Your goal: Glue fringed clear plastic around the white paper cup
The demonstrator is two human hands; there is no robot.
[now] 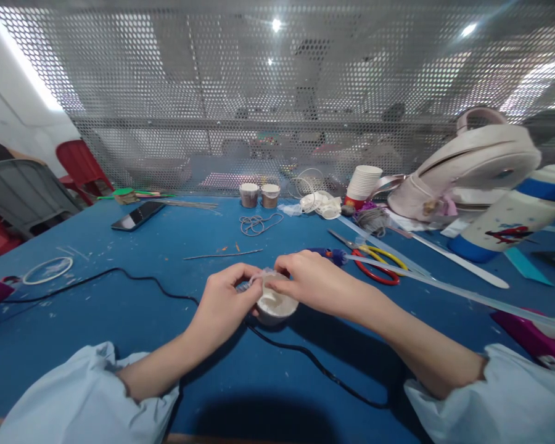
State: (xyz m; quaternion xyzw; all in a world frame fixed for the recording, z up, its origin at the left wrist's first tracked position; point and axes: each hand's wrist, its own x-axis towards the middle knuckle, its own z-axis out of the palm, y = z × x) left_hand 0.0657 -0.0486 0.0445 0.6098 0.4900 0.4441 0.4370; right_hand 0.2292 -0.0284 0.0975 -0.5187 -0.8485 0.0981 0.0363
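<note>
My left hand point(224, 302) and my right hand point(312, 283) meet at the middle of the blue table point(120, 296). Both are closed around a small white cup point(274, 305) that rests on the table. The fingers of both pinch a thin clear film or tape point(263, 275) at the cup's rim. My right hand covers the cup's right side. A black cable point(300, 351) runs under the cup and across the table.
Red and yellow scissors point(374, 262), a blue-handled tool point(326, 254) and long clear sticks point(448, 288) lie right of my hands. A phone point(137, 216), two small jars point(259, 195), stacked paper cups point(363, 185), a pink bag point(472, 163) and a white and blue bottle point(513, 216) stand farther back.
</note>
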